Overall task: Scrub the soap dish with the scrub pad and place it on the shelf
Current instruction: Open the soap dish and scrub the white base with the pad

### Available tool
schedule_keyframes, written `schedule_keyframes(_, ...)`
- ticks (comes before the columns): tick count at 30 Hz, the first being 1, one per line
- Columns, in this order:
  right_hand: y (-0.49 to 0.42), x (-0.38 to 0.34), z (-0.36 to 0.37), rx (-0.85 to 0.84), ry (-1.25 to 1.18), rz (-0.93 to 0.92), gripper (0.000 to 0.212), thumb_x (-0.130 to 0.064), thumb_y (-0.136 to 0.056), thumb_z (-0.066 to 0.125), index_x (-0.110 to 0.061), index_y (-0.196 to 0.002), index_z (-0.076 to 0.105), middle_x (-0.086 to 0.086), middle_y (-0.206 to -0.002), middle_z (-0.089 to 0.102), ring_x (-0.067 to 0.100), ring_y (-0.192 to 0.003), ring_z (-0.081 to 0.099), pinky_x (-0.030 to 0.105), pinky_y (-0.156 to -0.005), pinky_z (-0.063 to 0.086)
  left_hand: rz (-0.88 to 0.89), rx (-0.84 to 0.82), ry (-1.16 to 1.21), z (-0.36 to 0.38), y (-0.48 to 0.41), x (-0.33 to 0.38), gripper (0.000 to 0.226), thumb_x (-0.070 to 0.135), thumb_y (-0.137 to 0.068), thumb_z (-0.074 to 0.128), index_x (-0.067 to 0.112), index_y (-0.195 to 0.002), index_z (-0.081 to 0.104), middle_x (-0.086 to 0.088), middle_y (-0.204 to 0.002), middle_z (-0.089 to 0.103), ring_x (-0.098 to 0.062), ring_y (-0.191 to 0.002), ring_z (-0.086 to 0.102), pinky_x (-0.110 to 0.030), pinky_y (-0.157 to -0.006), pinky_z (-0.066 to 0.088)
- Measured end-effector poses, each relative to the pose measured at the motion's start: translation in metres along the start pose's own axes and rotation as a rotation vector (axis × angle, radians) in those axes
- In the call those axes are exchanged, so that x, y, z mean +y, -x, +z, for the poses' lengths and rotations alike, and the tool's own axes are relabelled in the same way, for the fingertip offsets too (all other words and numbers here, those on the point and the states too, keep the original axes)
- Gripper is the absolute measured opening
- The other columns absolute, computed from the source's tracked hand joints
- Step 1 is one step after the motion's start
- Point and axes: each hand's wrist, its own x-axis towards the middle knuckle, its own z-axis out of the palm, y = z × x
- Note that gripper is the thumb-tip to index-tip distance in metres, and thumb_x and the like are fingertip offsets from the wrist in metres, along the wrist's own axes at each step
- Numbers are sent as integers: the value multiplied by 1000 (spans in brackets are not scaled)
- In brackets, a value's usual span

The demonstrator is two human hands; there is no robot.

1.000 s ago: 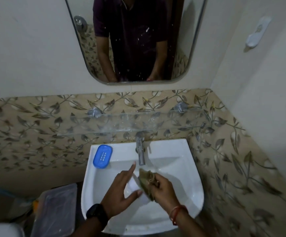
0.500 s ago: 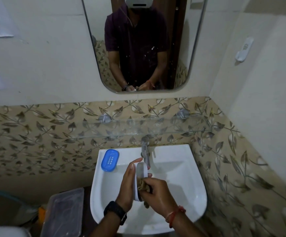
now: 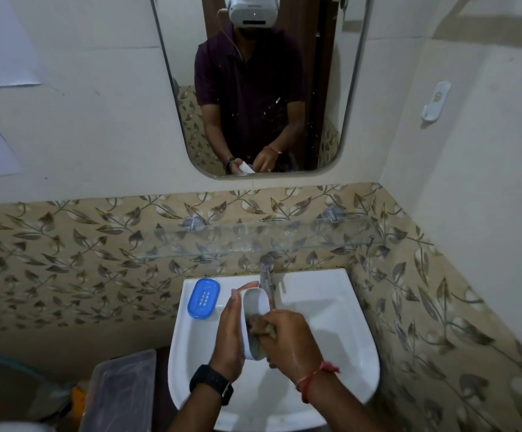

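Note:
Over the white sink (image 3: 331,332), my left hand (image 3: 230,332) holds a white soap dish (image 3: 255,304) on its edge, fingers wrapped round its back. My right hand (image 3: 291,338) grips a brownish scrub pad (image 3: 261,328) and presses it into the dish's hollow. A blue soap dish part (image 3: 203,297) lies on the sink's back left ledge. A glass shelf (image 3: 253,241) runs along the tiled wall above the tap (image 3: 266,275).
A mirror (image 3: 259,88) hangs above the shelf and reflects the person. A clear plastic box (image 3: 119,394) stands left of the sink. The right wall carries a white holder (image 3: 436,101). Papers are stuck on the left wall.
My left hand went from open fingers to holding the white dish upright. My right hand brought the pad into the dish. The view tilted upward.

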Motion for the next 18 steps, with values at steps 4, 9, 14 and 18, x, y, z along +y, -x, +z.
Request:
schedule_keyframes(4, -7, -17, -2, 328, 13, -14, 15, -28, -87, 71, -16, -94, 76, 1, -88, 75, 9, -76, 67, 16, -74, 57, 17, -29, 25, 9, 8, -9, 55, 67, -91, 45, 31, -124, 72, -15, -132, 69, -36, -127, 61, -55, -112, 42)
schedule_keyframes(9, -1, -23, -14, -24, -111, -131, 8, -19, -84, 70, -19, -90, 75, -2, -87, 70, 11, -77, 67, 17, -66, 56, 128, 63, -119, 3, 10, -7, 61, 74, -86, 53, 32, -127, 69, -16, -130, 70, -35, -124, 64, -53, -106, 50)
schedule_keyframes(14, 7, -7, -13, -77, 204, -13, 21, -30, -88, 63, -17, -95, 77, 4, -95, 76, 17, -80, 69, 3, -64, 43, 112, 67, -92, 4, 13, -10, 46, 64, -87, 47, 41, -115, 74, -10, -129, 70, -38, -125, 61, -61, -110, 43)
schedule_keyframes(18, -4, -23, -12, 237, 186, -162, 12, -22, -85, 71, -22, -97, 76, 2, -90, 75, 13, -80, 69, 14, -77, 51, 29, 44, -46, 6, 17, -14, 65, 69, -81, 52, 27, -128, 69, -13, -127, 72, -35, -123, 64, -59, -113, 40)
